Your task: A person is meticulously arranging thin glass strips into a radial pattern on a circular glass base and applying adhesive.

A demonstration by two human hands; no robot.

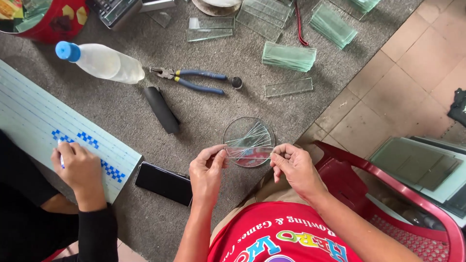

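Note:
Both my hands hold a narrow clear glass strip (249,152) level between them. My left hand (208,171) pinches its left end and my right hand (293,166) pinches its right end. Just beyond the strip, a round glass dish (248,127) lies on the grey mat with several thin glass slivers in it. Below my hands I see my red printed shirt.
Blue-handled pliers (196,80), a black cylinder (161,109), a plastic bottle with a blue cap (101,61) and a black phone (163,183) lie on the mat. Stacks of glass strips (289,57) sit farther back. Another person's hand (77,167) marks a lined board (34,114). A red plastic chair (388,194) stands right.

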